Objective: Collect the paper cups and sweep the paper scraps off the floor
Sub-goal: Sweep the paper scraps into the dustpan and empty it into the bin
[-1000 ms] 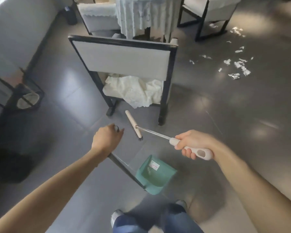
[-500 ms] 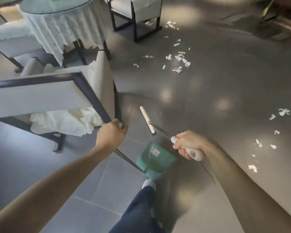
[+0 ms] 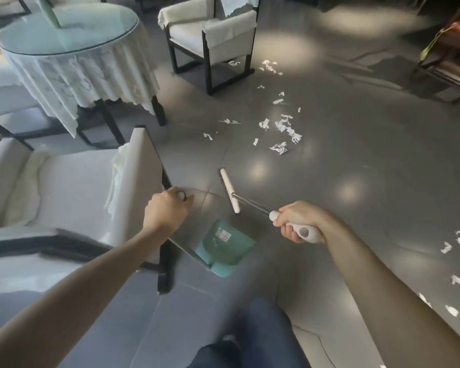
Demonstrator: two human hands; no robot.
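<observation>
right hand [image 3: 299, 221] grips broom [image 3: 230, 191], left hand [image 3: 168, 208] grips dustpan [image 3: 223, 248] handle. paper scraps [image 3: 284, 128] lie upper right of broom head, nearer right hand; head's long axis runs up-down in frame.

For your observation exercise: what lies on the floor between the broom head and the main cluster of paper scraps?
In the head view, only bare grey floor lies between the broom head and the paper scraps.
</observation>
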